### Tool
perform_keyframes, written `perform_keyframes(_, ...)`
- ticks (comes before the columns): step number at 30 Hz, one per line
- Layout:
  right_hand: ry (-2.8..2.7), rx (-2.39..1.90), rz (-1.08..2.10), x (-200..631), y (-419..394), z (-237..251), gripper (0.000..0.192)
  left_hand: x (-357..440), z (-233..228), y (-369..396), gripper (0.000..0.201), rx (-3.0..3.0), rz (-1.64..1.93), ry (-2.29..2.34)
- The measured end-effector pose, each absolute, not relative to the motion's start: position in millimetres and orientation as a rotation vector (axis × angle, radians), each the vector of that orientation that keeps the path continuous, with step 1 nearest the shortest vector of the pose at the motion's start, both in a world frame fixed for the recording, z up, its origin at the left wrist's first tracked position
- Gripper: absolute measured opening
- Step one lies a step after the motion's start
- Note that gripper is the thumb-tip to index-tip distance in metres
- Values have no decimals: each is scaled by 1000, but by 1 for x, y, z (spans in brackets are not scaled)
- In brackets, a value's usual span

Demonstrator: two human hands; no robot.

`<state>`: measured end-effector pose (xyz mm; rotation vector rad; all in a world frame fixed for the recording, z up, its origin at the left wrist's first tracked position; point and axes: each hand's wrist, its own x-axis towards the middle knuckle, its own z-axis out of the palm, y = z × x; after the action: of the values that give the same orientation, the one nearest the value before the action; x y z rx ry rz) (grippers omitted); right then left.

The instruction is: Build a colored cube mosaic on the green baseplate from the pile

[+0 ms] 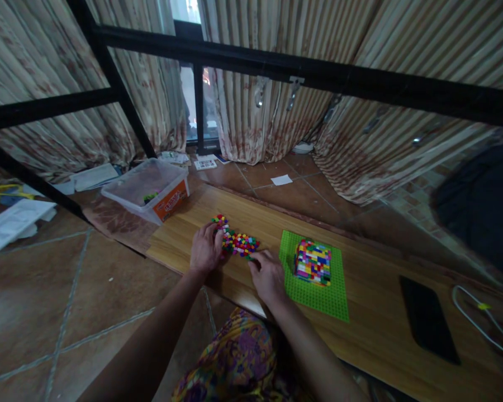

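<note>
**A:** Start at the far left. What's over there?

**B:** White papers [12, 220] lying on the tiled floor [67, 301], and behind them a black metal frame [121, 95] in front of striped curtains [243, 111]. A little further in sits a clear plastic tub [148, 190] with an orange label; it rests at the left end of the wooden board [377, 329], and something small and green lies inside it.

**A:** And the hands?

**B:** The left hand [205, 248] lies knuckles up on the board, fingers curled down against the left side of a flat cluster of small multicoloured bricks [237, 240]. Whether it is pinching a piece or only pressing on the cluster, I cannot tell, as the fingertips are hidden.

**A:** Where exactly is that cluster?

**B:** On the board, between the two hands, just left of the green baseplate [337, 296]. The right hand [268, 273] touches its near right edge, fingers bent towards the bricks; thumb and forefinger seem to close on the edge, though the grip itself is too small to make out.

**A:** What's on the baseplate?

**B:** A block built of coloured bricks [313, 262], standing upright near the middle, apart from the right hand.

**A:** Anything further right?

**B:** A black phone [428, 319] lying flat on the board, then a white cable [482, 324] near the right edge. Below the arms, a patterned fabric [235, 363] covers the person's lap
</note>
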<state>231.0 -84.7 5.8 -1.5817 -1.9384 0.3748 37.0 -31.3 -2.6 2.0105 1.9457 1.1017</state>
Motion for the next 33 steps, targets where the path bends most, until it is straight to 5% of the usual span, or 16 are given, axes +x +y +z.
perform_keyframes(12, -1931, -1510, 382, 235, -95, 17, 21, 33, -2, -29, 41, 2053, 1109, 1886)
perform_keyframes(26, -1121, -1697, 415, 374, -121, 27, 27, 32, 0, -25, 43, 2093, 1058, 1896)
perform_keyframes(33, -1132, -1828, 394, 388, -92, 26, 26, 30, -1, -24, 39, 2143, 1053, 1880)
